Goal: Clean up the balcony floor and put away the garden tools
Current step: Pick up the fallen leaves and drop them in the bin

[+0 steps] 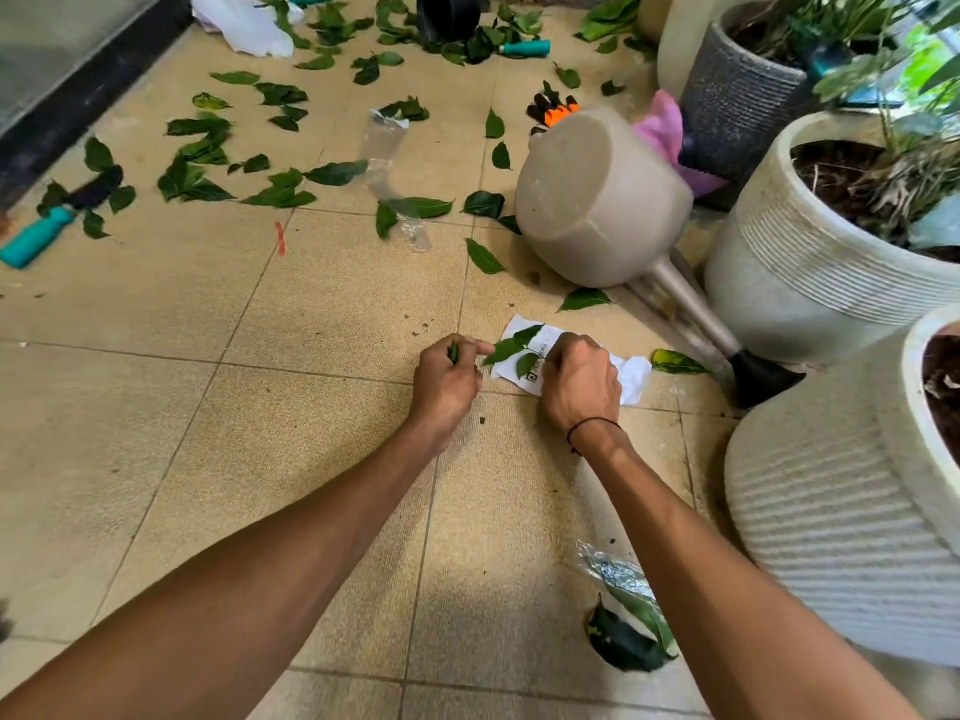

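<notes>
Leaves [511, 350], three on white paper [636, 374] under curled right hand [579, 381]; one pinched in left hand [447, 379].

Both forearms were bare, with no sleeves reaching the wrists. The right hand [581, 383] had a thin black cord bracelet [592, 423] looped around its wrist; the left hand [448, 380] wore nothing

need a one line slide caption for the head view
Both hands, left and right, gather green leaves off a white printed paper scrap on the tan tiled floor beside a toppled beige watering can.
</notes>
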